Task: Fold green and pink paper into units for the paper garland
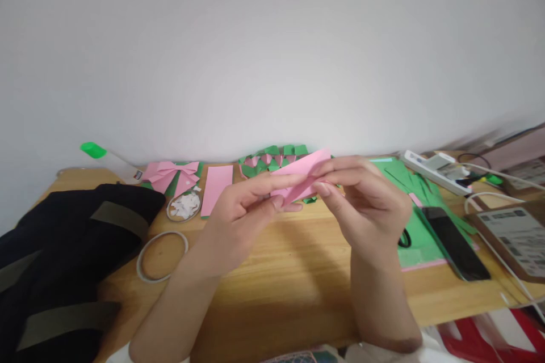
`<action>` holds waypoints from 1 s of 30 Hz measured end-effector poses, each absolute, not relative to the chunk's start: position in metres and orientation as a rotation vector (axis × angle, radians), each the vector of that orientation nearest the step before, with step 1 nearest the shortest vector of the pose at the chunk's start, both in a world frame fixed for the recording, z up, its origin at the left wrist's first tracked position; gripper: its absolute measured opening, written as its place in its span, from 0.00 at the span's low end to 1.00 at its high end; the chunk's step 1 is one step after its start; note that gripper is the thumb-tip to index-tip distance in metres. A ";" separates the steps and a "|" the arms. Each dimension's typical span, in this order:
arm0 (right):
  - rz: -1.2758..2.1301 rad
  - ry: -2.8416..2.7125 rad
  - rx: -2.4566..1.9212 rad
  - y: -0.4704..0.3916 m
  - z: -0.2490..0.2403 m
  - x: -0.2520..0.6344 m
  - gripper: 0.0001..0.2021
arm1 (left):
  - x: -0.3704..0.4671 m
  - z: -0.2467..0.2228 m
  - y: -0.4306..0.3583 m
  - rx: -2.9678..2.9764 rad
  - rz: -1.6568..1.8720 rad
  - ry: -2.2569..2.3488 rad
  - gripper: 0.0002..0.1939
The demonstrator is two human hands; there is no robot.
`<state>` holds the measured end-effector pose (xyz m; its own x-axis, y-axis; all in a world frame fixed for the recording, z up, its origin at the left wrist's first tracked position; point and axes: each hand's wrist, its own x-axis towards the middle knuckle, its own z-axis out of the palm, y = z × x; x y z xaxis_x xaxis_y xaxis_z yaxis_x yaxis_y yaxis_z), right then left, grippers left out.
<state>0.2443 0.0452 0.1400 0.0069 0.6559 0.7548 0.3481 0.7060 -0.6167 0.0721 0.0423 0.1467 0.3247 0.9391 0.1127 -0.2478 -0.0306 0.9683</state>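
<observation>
A folded strip of pink paper (303, 165) is held up above the table between my two hands. My left hand (251, 207) pinches its near left end, thumb on the near side. My right hand (361, 193) grips the other end between thumb and fingers. A crease runs along the paper where its two layers meet. Behind it, partly hidden by the paper and hands, lie folded green and pink paper pieces (272, 160). Left of these is a flat pink paper rectangle (217, 186), close to my left hand.
Left on the wooden table (272, 278) are a pink paper bow (172, 176), white scraps (184, 205), a tape ring (162, 257), a green-capped bottle (111, 161) and dark cloth (76, 238). Right are green sheets (419, 238), a phone (455, 244), a power strip (436, 173) and a box (513, 238).
</observation>
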 end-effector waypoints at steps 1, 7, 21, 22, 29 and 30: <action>0.302 -1.571 -0.842 0.045 0.139 0.243 0.06 | 0.072 0.146 0.042 1.250 1.125 0.776 0.14; 0.346 -1.475 -0.852 0.045 0.137 0.241 0.07 | 0.074 0.144 0.040 1.365 1.208 0.858 0.13; 0.391 -1.520 -0.776 0.045 0.140 0.245 0.05 | 0.078 0.145 0.039 1.431 1.343 0.880 0.14; 0.387 -1.528 -0.755 0.045 0.140 0.246 0.05 | 0.078 0.145 0.039 1.456 1.349 0.878 0.13; 0.307 -1.463 -0.747 0.045 0.140 0.242 0.06 | 0.077 0.141 0.038 1.549 1.399 0.911 0.15; 0.293 -1.449 -0.765 0.045 0.140 0.241 0.07 | 0.077 0.141 0.038 1.551 1.401 0.923 0.15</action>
<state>0.2407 0.0450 0.1396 0.1371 0.6130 0.7781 0.2627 0.7349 -0.6252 0.0770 0.0380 0.1407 0.1078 0.9173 0.3834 -0.0090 -0.3848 0.9230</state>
